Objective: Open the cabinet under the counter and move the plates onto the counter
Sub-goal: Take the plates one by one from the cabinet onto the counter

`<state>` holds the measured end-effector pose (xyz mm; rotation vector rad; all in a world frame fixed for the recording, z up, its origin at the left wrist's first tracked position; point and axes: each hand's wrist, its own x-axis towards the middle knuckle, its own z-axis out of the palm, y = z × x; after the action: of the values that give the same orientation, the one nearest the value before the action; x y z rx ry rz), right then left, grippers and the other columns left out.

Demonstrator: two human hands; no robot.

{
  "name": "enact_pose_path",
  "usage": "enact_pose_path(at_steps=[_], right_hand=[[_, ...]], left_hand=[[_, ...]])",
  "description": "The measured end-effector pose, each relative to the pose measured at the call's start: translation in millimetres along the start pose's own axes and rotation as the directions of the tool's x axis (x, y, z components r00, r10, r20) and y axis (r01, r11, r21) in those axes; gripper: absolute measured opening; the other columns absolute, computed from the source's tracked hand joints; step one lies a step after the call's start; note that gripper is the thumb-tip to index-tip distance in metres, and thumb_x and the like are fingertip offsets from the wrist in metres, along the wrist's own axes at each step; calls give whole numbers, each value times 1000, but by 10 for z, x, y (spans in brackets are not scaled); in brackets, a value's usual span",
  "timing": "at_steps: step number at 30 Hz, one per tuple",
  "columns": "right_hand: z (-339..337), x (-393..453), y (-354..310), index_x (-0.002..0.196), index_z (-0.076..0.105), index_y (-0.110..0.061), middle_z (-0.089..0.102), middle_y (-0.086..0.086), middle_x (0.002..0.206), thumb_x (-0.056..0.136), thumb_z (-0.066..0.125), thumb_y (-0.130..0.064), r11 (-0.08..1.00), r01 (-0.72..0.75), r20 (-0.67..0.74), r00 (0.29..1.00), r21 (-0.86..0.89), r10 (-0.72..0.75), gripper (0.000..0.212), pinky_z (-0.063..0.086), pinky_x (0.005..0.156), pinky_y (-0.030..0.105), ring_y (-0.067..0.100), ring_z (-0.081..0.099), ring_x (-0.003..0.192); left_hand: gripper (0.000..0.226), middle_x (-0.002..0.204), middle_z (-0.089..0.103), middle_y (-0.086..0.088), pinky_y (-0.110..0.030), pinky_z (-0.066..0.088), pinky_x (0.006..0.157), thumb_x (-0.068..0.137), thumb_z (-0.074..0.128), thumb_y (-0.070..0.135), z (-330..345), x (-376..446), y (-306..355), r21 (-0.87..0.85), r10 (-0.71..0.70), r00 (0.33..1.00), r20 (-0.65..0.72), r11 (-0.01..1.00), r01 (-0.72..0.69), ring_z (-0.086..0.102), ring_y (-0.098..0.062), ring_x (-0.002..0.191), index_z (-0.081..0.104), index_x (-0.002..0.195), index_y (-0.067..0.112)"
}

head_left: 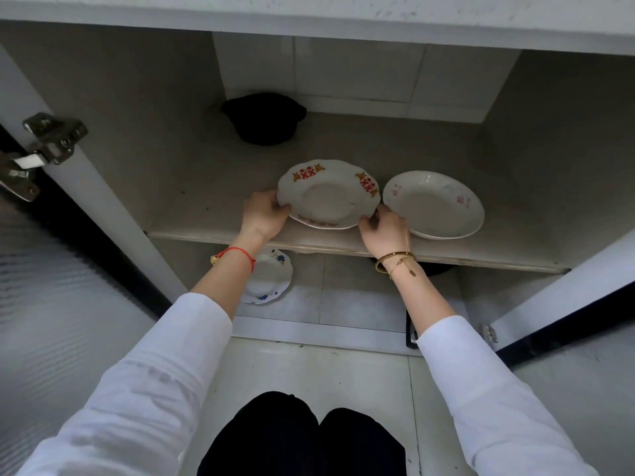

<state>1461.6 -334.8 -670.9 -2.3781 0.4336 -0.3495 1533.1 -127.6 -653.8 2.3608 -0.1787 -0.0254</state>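
Two hands hold one plate inside the open cabinet (113,139) under the counter (343,12). The left hand (263,214) grips the red-and-gold patterned plate (328,194) at its nine o'clock edge, fingers curled round the rim. The right hand (386,230) pinches the same plate at about its four o'clock edge, fingers bent over the rim. Whether the plate is lifted off the shelf (343,250) or rests on it, I cannot tell; it sits near the shelf's front edge.

Just beside it, at its three o'clock, a white plate with faint pink flowers (434,204) lies flat on the same shelf, its near-left rim partly covered by the right hand. At twelve o'clock from the held plate, well back on the shelf, stands a black pot (264,118).

Below the shelf, on the cabinet floor at about seven o'clock from the held plate, lies a white plate with blue flowers (271,280), partly hidden by the left forearm. The left wrist wears a red cord bracelet (237,252); the right wrist wears a gold bangle (395,259). A metal hinge (44,146) sits on the left frame, at nine o'clock.
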Motion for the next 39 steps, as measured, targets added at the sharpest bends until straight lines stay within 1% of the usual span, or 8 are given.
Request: enact_pose_path(at_steps=[7, 11, 15, 20, 25, 29, 36, 39], right_hand=[[-20, -290, 61, 92, 61, -9, 66, 5, 77, 83, 56, -21, 993, 92, -31, 995, 76, -90, 16, 40, 64, 22, 23, 57, 70], [-64, -602, 56, 106, 63, -16, 73, 5, 94, 86, 55, -24, 991, 91, -16, 996, 102, -89, 24, 52, 70, 27, 26, 66, 83], [-125, -929, 33, 121, 58, -18, 73, 4, 101, 88, 56, -23, 985, 105, -37, 994, 138, -100, 33, 53, 75, 29, 26, 67, 90], [-224, -1263, -26, 129, 53, -22, 70, -5, 109, 88, 56, -19, 965, 152, -42, 988, 213, -146, 41, 45, 78, 16, 16, 64, 97], [-257, -1532, -69, 132, 51, -22, 69, -9, 108, 89, 57, -18, 955, 192, -34, 981, 228, -189, 43, 39, 72, 3, 11, 57, 99], [-235, -1705, -89, 135, 48, -22, 57, -25, 99, 90, 57, -17, 951, 192, -29, 981, 242, -191, 47, 35, 72, -7, 10, 50, 107], [-113, -1895, -91, 138, 46, -24, 57, -33, 100, 89, 58, -17, 941, 176, -6, 983, 288, -182, 51, 39, 74, -3, 19, 51, 104], [-103, -1919, -145, 139, 45, -23, 52, -37, 112, 89, 58, -15, 938, 166, 12, 984, 306, -178, 52, 37, 72, -6, 15, 48, 107]], left_hand=[[30, 108, 74, -9, -32, 53, 92, 84, 64, 13, -67, -479, -40, -143, -39, 996, -84, 989, 27, 69, -23, 101, 70, 113, 12], [33, 106, 74, 1, -28, 53, 94, 81, 70, 9, -107, -796, -53, -281, -83, 988, -132, 959, 43, 68, -10, 97, 71, 114, 13], [40, 101, 64, 15, -21, 48, 94, 81, 73, 8, -146, -1115, -37, -332, -109, 977, -185, 942, 42, 62, -1, 96, 68, 120, 12], [49, 122, 68, 3, -34, 47, 105, 79, 77, 13, -199, -1456, -151, -388, -157, 964, -215, 919, 64, 63, -8, 114, 65, 126, 17], [53, 126, 66, 3, -39, 47, 106, 79, 78, 12, -270, -1780, -191, -466, -212, 947, -240, 881, 79, 62, -9, 118, 62, 129, 16], [54, 127, 65, 5, -41, 47, 106, 78, 79, 14, -296, -1978, -307, -498, -241, 938, -250, 863, 89, 61, -9, 120, 62, 129, 17], [54, 128, 64, 8, -42, 46, 106, 77, 79, 12, -349, -2191, -435, -552, -297, 925, -237, 825, 123, 60, -9, 120, 63, 128, 20], [54, 128, 64, 10, -41, 46, 107, 78, 79, 13, -410, -2219, -431, -557, -304, 923, -237, 821, 128, 60, -9, 121, 63, 128, 22]])
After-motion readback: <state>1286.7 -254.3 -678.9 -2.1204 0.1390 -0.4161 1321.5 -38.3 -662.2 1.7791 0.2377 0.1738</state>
